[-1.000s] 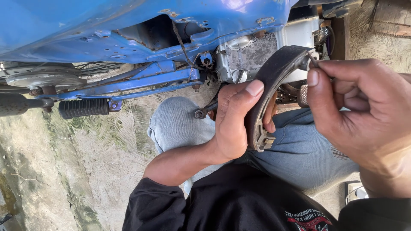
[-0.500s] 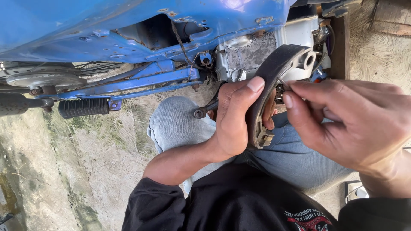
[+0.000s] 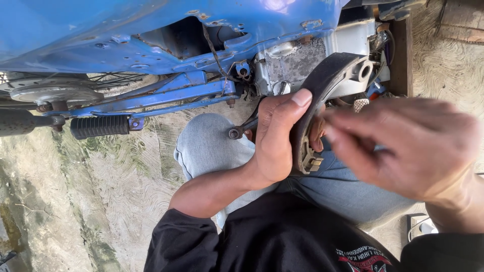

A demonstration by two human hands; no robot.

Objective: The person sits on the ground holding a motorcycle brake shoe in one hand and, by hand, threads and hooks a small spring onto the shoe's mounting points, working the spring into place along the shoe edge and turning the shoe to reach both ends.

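My left hand (image 3: 276, 136) grips a curved dark brake shoe (image 3: 327, 80) upright, thumb laid along its outer lining. The shoe's metal end with a round eye points up toward the engine. My right hand (image 3: 408, 146) is blurred and sits just right of the shoe; its fingertips reach toward the shoe's inner side and I cannot see anything held in them. Both hands hover above my knee in pale blue jeans (image 3: 206, 146).
A blue motorcycle frame (image 3: 166, 95) and grey engine case (image 3: 292, 63) lie across the top. A black rubber footpeg (image 3: 98, 127) sticks out at left, with a thin metal lever (image 3: 242, 128) by my left hand. Rough concrete ground (image 3: 101, 201) lies below.
My right hand has moved down and left from the top end of the shoe toward its inner middle. The left hand keeps the shoe in the same place.
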